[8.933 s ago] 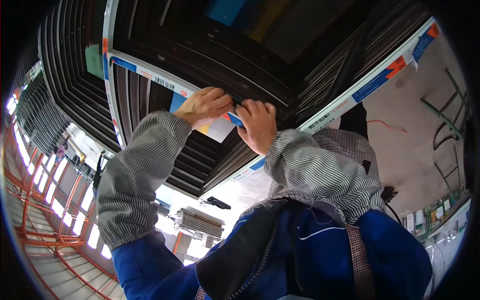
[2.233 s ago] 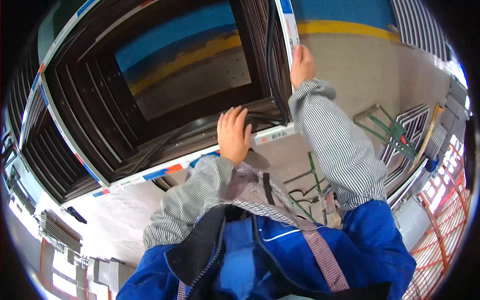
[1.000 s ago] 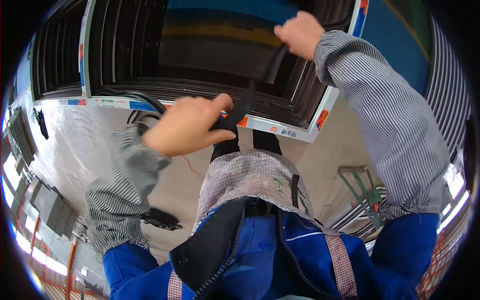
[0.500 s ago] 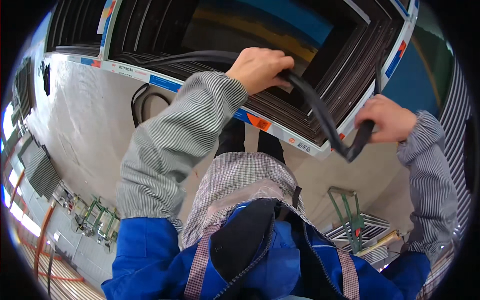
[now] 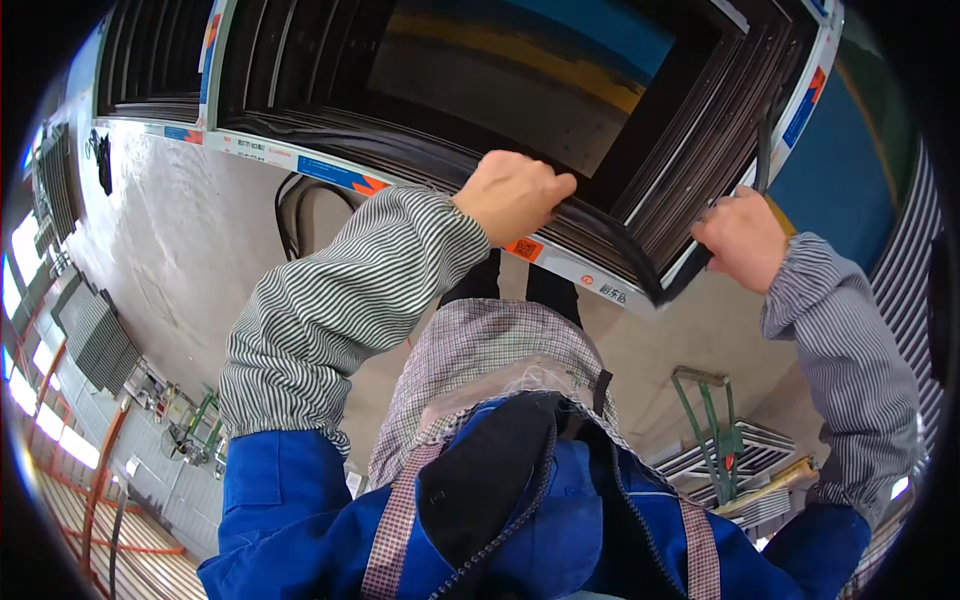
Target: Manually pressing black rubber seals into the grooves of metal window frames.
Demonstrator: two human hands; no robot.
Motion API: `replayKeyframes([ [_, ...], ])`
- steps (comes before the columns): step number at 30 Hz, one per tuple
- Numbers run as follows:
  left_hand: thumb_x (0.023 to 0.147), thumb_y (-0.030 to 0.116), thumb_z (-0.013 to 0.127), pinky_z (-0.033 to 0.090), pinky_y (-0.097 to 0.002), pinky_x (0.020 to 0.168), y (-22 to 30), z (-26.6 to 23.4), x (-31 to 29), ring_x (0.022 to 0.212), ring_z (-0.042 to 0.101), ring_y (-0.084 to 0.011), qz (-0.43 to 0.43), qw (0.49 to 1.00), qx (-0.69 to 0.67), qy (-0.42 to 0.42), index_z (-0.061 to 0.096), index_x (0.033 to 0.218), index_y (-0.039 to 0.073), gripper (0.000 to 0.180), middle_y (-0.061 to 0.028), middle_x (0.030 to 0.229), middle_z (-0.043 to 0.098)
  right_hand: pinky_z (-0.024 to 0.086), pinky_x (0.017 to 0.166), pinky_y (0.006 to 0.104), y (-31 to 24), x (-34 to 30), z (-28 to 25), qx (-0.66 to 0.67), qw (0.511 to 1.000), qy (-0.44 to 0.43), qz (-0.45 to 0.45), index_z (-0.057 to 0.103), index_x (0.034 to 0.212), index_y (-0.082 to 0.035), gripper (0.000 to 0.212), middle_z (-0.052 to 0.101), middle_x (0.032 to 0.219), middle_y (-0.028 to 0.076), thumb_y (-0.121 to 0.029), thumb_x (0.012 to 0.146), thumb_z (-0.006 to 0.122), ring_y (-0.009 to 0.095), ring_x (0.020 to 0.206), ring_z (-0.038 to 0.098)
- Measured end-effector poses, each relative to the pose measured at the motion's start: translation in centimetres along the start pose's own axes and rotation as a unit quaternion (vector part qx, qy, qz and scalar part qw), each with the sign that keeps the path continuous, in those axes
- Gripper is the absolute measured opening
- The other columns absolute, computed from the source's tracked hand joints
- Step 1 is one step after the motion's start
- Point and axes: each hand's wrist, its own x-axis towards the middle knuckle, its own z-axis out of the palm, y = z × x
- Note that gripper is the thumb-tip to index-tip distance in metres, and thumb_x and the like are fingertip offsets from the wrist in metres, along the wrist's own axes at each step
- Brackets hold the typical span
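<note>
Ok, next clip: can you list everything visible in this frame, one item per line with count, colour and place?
black rubber strip: one, black, bent at the frame's near corner between both hands
window frames: a stack, dark with white blue-and-orange taped edges, upper half
loose black loop: one, black, on the floor left of the arms
green stand: one, green, lower right
concrete floor: grey, left and centre
orange rails: several, orange, lower left
apron: one, checked, centre
left hand: grip closed on the strip, striped sleeve
right hand: grip closed on the strip, striped sleeve

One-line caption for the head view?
Both hands, left and right, grip a black rubber strip at a dark frame's corner.
</note>
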Motion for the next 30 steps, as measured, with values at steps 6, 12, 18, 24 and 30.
replayKeyframes([
  [6, 0.099, 0.043, 0.05, 0.056, -0.0381, 0.071, -1.0, -1.4, 1.1, 0.075, 0.069, -0.0265, -0.086, 0.906, -0.313, -0.272, 0.063, 0.109, 0.007, 0.039, -0.0142, 0.083, 0.07, 0.045, 0.072, 0.036, 0.4, 1.8, 5.5, -0.122, 0.966, 0.217, 0.077, 0.058, 0.084, -0.012, 0.009, 0.057, 0.077, 0.003, -0.011, 0.076, 0.061, 0.02, 0.077, 0.06],
  [12, 0.103, 0.031, 0.046, 0.055, -0.0372, 0.082, -1.2, 1.4, 2.8, 0.094, 0.069, -0.0235, -0.079, 0.969, -0.149, -0.181, 0.054, 0.138, 0.019, 0.038, -0.0095, 0.101, 0.071, 0.043, 0.071, 0.0342, -0.7, 1.8, 8.3, -0.074, 0.942, 0.316, 0.083, 0.056, 0.083, -0.013, 0.012, 0.051, 0.078, 0.002, -0.011, 0.073, 0.063, 0.02, 0.078, 0.055],
  [18, 0.099, 0.026, 0.053, 0.052, -0.0405, 0.093, -0.9, 1.5, 0.1, 0.106, 0.065, -0.0272, -0.016, 0.98, -0.15, -0.129, 0.056, 0.137, 0.026, 0.039, -0.0084, 0.115, 0.069, 0.034, 0.108, 0.0423, -0.2, 0.7, 5.7, 0.001, 0.978, 0.193, 0.079, 0.063, 0.09, -0.01, 0.028, 0.056, 0.089, 0.004, -0.005, 0.065, 0.073, 0.022, 0.099, 0.054],
  [24, 0.09, 0.042, 0.064, 0.054, -0.039, 0.087, -1.1, -1.8, 0.5, 0.094, 0.069, -0.0309, 0.021, 0.937, -0.239, -0.255, 0.059, 0.131, 0.008, 0.054, -0.0185, 0.103, 0.071, 0.03, 0.113, 0.0453, -0.9, -0.2, 5.9, -0.006, 0.95, 0.3, 0.083, 0.061, 0.109, -0.013, 0.046, 0.058, 0.116, 0.003, -0.002, 0.067, 0.073, 0.022, 0.122, 0.05],
  [30, 0.082, 0.046, 0.072, 0.053, -0.0394, 0.087, -1.2, -0.3, 0.1, 0.097, 0.068, -0.0317, 0.053, 0.944, -0.205, -0.255, 0.059, 0.13, 0.006, 0.063, -0.0156, 0.106, 0.07, 0.027, 0.114, 0.0497, -0.7, -1.6, 5.6, 0.052, 0.959, 0.267, 0.079, 0.06, 0.112, -0.015, 0.048, 0.056, 0.125, 0.001, 0.0, 0.068, 0.073, 0.02, 0.13, 0.046],
])
